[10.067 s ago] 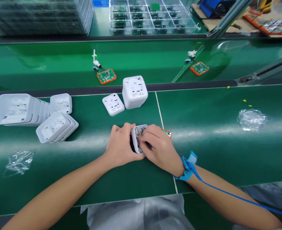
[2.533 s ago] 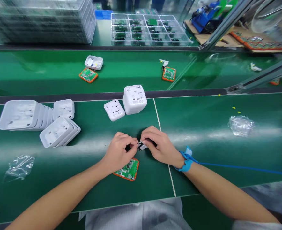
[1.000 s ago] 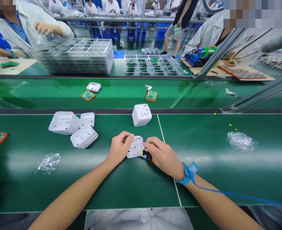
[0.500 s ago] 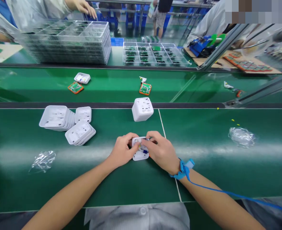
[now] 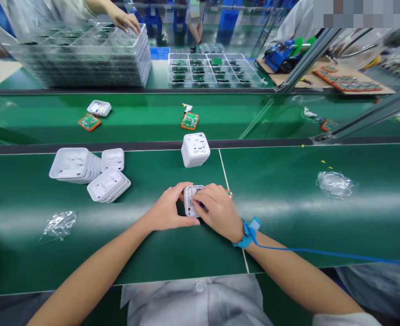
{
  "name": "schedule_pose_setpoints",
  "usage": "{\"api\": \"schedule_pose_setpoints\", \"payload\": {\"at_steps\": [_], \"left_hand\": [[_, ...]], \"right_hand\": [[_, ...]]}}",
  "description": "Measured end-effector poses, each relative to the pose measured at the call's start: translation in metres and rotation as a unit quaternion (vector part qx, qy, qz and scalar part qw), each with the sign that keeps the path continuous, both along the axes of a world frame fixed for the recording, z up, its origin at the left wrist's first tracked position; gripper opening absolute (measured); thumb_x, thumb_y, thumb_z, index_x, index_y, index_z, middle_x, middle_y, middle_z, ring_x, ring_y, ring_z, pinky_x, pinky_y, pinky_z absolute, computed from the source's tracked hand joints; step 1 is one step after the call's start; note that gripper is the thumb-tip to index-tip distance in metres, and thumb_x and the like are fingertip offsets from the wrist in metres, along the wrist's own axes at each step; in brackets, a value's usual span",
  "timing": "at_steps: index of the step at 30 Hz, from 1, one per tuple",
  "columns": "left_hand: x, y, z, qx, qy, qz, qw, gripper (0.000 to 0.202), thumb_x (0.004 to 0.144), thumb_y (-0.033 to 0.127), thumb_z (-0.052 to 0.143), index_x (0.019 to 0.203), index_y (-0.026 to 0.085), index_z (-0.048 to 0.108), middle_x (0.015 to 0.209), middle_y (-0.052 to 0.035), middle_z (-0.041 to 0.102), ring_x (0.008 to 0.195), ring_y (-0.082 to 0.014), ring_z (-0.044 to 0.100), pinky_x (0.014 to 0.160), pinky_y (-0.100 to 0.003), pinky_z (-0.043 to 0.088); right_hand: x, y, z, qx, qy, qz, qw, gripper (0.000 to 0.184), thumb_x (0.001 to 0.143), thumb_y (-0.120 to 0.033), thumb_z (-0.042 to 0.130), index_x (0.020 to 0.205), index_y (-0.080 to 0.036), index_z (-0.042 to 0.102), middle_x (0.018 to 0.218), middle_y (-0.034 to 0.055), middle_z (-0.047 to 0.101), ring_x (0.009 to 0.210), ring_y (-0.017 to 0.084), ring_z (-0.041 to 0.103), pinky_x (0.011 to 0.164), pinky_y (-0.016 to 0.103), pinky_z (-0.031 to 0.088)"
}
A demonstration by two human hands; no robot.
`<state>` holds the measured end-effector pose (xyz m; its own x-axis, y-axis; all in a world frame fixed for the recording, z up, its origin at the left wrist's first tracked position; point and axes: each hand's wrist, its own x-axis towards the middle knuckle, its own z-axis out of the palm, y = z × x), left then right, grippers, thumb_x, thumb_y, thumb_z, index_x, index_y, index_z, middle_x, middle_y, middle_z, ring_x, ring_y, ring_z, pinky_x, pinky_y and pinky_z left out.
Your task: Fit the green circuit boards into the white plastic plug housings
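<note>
A small white plastic housing (image 5: 189,206) lies between my hands, its open inside facing up. My left hand (image 5: 168,210) grips it by its left side, thumb along the near edge and fingers at the far edge. My right hand (image 5: 218,210) reaches over its right half with fingers pinched inside; what they pinch is hidden. Just past the right hand's knuckles shows the edge of an orange-rimmed circuit board (image 5: 229,194). A blue wrist strap (image 5: 249,234) with a cord is on my right wrist. Beyond the hands stands a stack of white housings (image 5: 195,151).
Nested white housings (image 5: 73,165) and several white covers (image 5: 107,184) stand at left. Clear plastic bags lie at left (image 5: 59,225) and right (image 5: 335,184). On the belt behind are circuit boards (image 5: 189,121). Past it, a co-worker's hand (image 5: 125,20) rests on stacked clear trays (image 5: 94,68).
The housing has been turned a little between my hands. My left thumb has moved from inside it to its near edge, and my right hand now covers its right side.
</note>
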<state>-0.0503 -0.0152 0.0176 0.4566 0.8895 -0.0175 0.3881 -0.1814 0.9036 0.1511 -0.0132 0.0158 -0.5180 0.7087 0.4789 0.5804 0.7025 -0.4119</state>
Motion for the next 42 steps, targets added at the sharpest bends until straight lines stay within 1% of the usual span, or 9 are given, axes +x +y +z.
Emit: {"api": "schedule_pose_setpoints", "payload": {"at_steps": [8, 17, 24, 28, 31, 33, 37, 39, 42], "left_hand": [[0.000, 0.000, -0.004, 0.014, 0.043, 0.000, 0.999, 0.096, 0.056, 0.046, 0.092, 0.134, 0.020, 0.043, 0.120, -0.0120, 0.065, 0.103, -0.0302, 0.066, 0.091, -0.046, 0.052], [0.007, -0.004, -0.004, 0.027, 0.047, 0.047, 0.997, 0.082, 0.056, 0.036, 0.090, 0.126, 0.020, 0.051, 0.111, -0.0065, 0.069, 0.095, -0.0259, 0.068, 0.089, -0.042, 0.053], [0.009, -0.005, -0.004, 0.064, 0.078, 0.071, 0.992, 0.081, 0.054, 0.034, 0.089, 0.125, 0.018, 0.054, 0.108, -0.0053, 0.071, 0.090, -0.0249, 0.068, 0.089, -0.042, 0.052], [0.007, -0.003, -0.005, 0.053, 0.056, 0.057, 0.995, 0.084, 0.055, 0.036, 0.090, 0.128, 0.018, 0.052, 0.111, -0.0069, 0.071, 0.091, -0.0240, 0.068, 0.084, -0.038, 0.053], [0.006, -0.001, -0.006, 0.047, 0.048, 0.056, 0.996, 0.085, 0.057, 0.037, 0.089, 0.130, 0.018, 0.051, 0.103, -0.0049, 0.072, 0.084, -0.0219, 0.067, 0.080, -0.037, 0.054], [0.007, 0.000, -0.007, 0.047, 0.047, 0.055, 0.996, 0.084, 0.057, 0.036, 0.089, 0.130, 0.018, 0.051, 0.100, -0.0041, 0.072, 0.083, -0.0218, 0.067, 0.079, -0.036, 0.054], [0.007, 0.000, -0.007, 0.055, 0.043, 0.048, 0.996, 0.081, 0.060, 0.035, 0.088, 0.129, 0.019, 0.050, 0.105, -0.0046, 0.072, 0.084, -0.0212, 0.068, 0.081, -0.036, 0.054], [0.008, 0.000, -0.005, 0.064, 0.051, 0.042, 0.996, 0.080, 0.061, 0.036, 0.087, 0.129, 0.019, 0.050, 0.107, -0.0049, 0.072, 0.086, -0.0216, 0.068, 0.082, -0.037, 0.053], [0.009, 0.000, -0.003, 0.079, 0.077, 0.027, 0.994, 0.079, 0.060, 0.036, 0.086, 0.128, 0.020, 0.050, 0.110, -0.0048, 0.072, 0.087, -0.0225, 0.069, 0.083, -0.038, 0.052]], "right_hand": [[-0.005, -0.002, -0.006, 0.006, 0.038, -0.016, 0.999, 0.014, 0.095, -0.015, 0.054, 0.084, -0.019, 0.061, 0.083, 0.0056, 0.068, 0.082, 0.020, 0.057, 0.073, 0.035, 0.039], [-0.010, -0.001, -0.002, -0.032, -0.035, -0.003, 0.999, 0.026, 0.099, -0.016, 0.044, 0.075, -0.020, 0.053, 0.081, 0.0050, 0.060, 0.079, 0.020, 0.047, 0.072, 0.035, 0.033], [-0.011, 0.008, 0.007, -0.049, -0.070, 0.054, 0.995, 0.025, 0.099, -0.015, 0.042, 0.080, -0.018, 0.057, 0.085, 0.0063, 0.061, 0.079, 0.021, 0.046, 0.070, 0.036, 0.033], [0.005, 0.012, 0.009, -0.051, -0.086, 0.094, 0.991, 0.017, 0.101, -0.021, 0.049, 0.093, -0.019, 0.063, 0.095, 0.0071, 0.064, 0.089, 0.023, 0.049, 0.075, 0.036, 0.037], [0.024, 0.009, 0.007, -0.057, -0.087, 0.064, 0.992, 0.014, 0.098, -0.029, 0.057, 0.105, -0.018, 0.064, 0.104, 0.0096, 0.062, 0.095, 0.024, 0.050, 0.079, 0.038, 0.042], [0.031, 0.006, 0.003, -0.033, -0.097, 0.040, 0.994, 0.015, 0.099, -0.026, 0.054, 0.100, -0.016, 0.064, 0.099, 0.0108, 0.062, 0.091, 0.024, 0.051, 0.080, 0.039, 0.043], [0.030, 0.001, -0.005, 0.045, -0.119, 0.045, 0.991, 0.021, 0.101, -0.017, 0.046, 0.096, -0.014, 0.066, 0.093, 0.0109, 0.063, 0.088, 0.024, 0.051, 0.080, 0.040, 0.043], [0.027, 0.001, -0.005, 0.035, -0.111, 0.043, 0.992, 0.019, 0.100, -0.016, 0.048, 0.095, -0.015, 0.066, 0.093, 0.0106, 0.063, 0.086, 0.024, 0.051, 0.079, 0.040, 0.043], [0.021, 0.004, -0.002, -0.041, -0.080, 0.026, 0.996, 0.010, 0.093, -0.012, 0.057, 0.087, -0.016, 0.064, 0.091, 0.0094, 0.062, 0.085, 0.023, 0.051, 0.077, 0.039, 0.043]]}}
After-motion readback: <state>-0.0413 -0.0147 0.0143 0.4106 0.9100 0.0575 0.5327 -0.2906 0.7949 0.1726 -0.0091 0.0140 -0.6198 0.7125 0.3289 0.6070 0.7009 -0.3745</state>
